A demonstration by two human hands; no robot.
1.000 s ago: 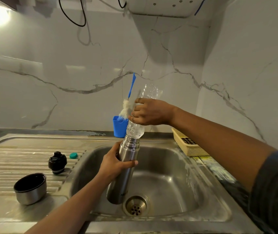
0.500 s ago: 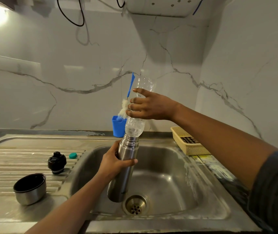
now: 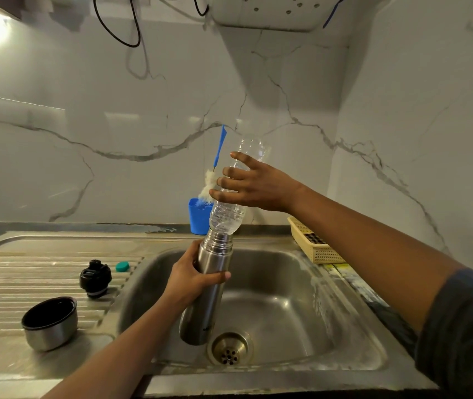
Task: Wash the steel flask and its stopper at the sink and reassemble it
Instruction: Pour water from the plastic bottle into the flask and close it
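Two hands: left fingers [image 3: 194, 256] wrap the near-upright flask [image 3: 204, 312], mouth up; right fingers [image 3: 227, 182] clasp the inverted bottle [image 3: 226, 220]

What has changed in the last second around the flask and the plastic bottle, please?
The right hand has loosened its grip on the upturned plastic bottle: its fingers, curled before, now lie straighter, the index lifted. The left hand still grips the flask in the sink; stopper and cup unmoved.
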